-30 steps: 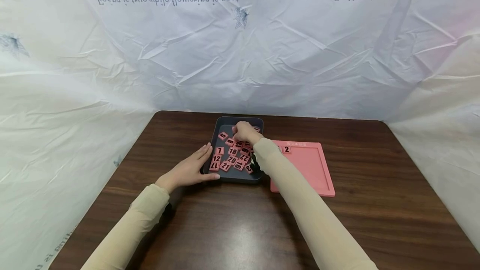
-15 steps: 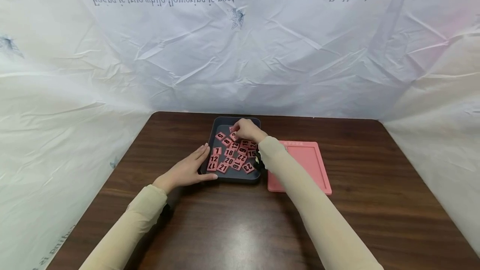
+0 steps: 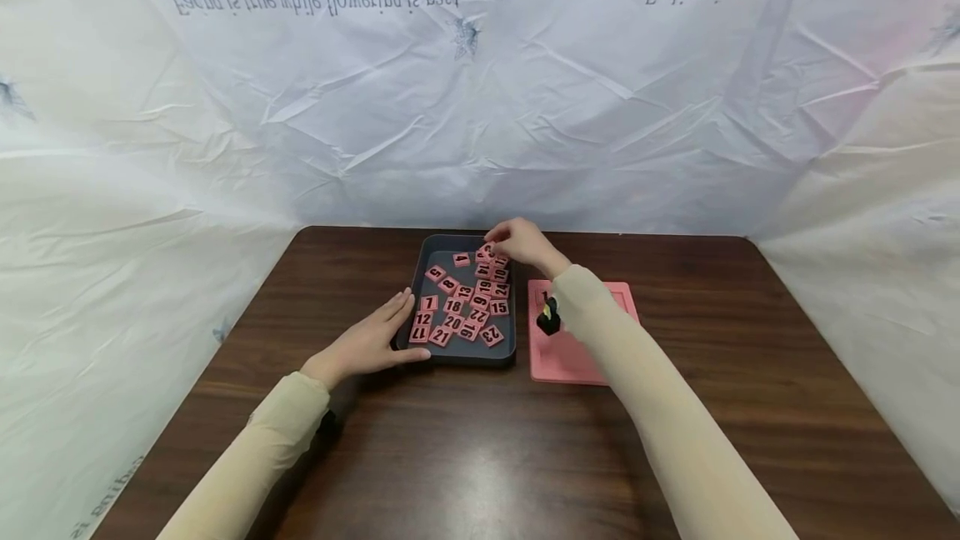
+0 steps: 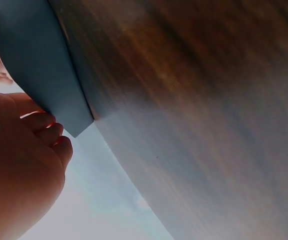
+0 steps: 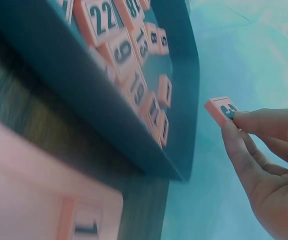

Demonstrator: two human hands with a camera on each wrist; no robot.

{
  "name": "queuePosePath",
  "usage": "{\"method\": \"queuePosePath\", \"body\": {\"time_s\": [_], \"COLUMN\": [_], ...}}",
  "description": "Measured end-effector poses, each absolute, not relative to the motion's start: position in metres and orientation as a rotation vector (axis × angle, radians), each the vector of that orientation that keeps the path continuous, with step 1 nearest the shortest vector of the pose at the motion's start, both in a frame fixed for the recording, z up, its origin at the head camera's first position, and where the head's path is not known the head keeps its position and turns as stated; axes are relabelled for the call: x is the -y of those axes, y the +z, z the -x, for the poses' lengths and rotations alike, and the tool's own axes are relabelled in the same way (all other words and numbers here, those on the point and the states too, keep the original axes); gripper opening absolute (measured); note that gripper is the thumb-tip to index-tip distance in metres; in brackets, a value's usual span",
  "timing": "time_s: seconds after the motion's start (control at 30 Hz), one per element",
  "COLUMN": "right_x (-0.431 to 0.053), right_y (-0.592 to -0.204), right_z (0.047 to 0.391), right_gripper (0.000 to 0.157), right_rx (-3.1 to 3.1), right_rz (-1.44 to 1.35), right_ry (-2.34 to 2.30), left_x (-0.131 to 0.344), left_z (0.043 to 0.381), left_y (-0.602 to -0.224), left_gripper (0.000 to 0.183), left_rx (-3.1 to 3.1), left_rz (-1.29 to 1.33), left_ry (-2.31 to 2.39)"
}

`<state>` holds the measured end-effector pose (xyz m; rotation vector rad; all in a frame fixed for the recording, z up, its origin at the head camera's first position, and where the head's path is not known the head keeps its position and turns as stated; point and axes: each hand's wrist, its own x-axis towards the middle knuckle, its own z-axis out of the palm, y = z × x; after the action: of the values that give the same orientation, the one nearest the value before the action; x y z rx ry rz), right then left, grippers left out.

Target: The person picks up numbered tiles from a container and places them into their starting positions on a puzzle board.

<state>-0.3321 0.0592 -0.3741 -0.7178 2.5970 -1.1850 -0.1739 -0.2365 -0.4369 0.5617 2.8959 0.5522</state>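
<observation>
My right hand (image 3: 525,243) pinches a pink number tile (image 5: 219,111) between thumb and fingertips, above the back right corner of the dark grey tray (image 3: 467,350). The tile's printed digit looks like a 3. Many more pink tiles lie loose in the tray, among them the 4 tile (image 3: 461,259) and the 23 tile (image 3: 491,335). My left hand (image 3: 367,342) rests against the tray's front left corner, fingers along the left side and thumb along the front. In the left wrist view its fingertips touch the tray's outer wall (image 4: 39,65).
A pink framed board (image 3: 562,361) lies right of the tray, partly hidden under the right forearm. The 1 tile (image 5: 88,225) sits in its corner. Dark wooden table (image 3: 450,457) surrounds both, with a white printed sheet (image 3: 465,132) hanging behind.
My right hand has lifted the tile from among the others and carried it right and back, uncovering the 4 tile. The left hand stays at the tray.
</observation>
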Motion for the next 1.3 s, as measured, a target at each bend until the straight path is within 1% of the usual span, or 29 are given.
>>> {"method": "queuePosePath", "body": {"time_s": [0.2,0.4,0.73,0.93,1.13,1.3], "right_x": [-0.093,-0.129,-0.179,-0.195,-0.203,-0.207], "right_y": [-0.369,-0.368,-0.383,-0.394,-0.409,-0.417], "right_z": [0.336,0.335,0.322,0.313,0.304,0.298], "right_gripper": [0.031,0.032,0.032,0.033,0.033,0.031], "right_rx": [-2.591,-2.503,-2.562,-2.625,-2.66,-2.637], "right_rz": [0.612,0.495,0.37,0.289,0.3,0.292], "right_ry": [-1.307,-1.484,-1.412,-1.332,-1.209,-1.204], "left_x": [0.237,0.236,0.236,0.235,0.233,0.232], "left_z": [0.174,0.175,0.177,0.177,0.173,0.174], "left_y": [-0.438,-0.437,-0.44,-0.44,-0.437,-0.436], "left_gripper": [0.117,0.116,0.116,0.117,0.118,0.118], "left_rx": [-2.896,-2.901,-2.909,-2.909,-2.912,-2.905], "left_rz": [-0.552,-0.559,-0.574,-0.561,-0.543,-0.544], "left_ry": [0.542,0.544,0.516,0.517,0.533,0.545]}}
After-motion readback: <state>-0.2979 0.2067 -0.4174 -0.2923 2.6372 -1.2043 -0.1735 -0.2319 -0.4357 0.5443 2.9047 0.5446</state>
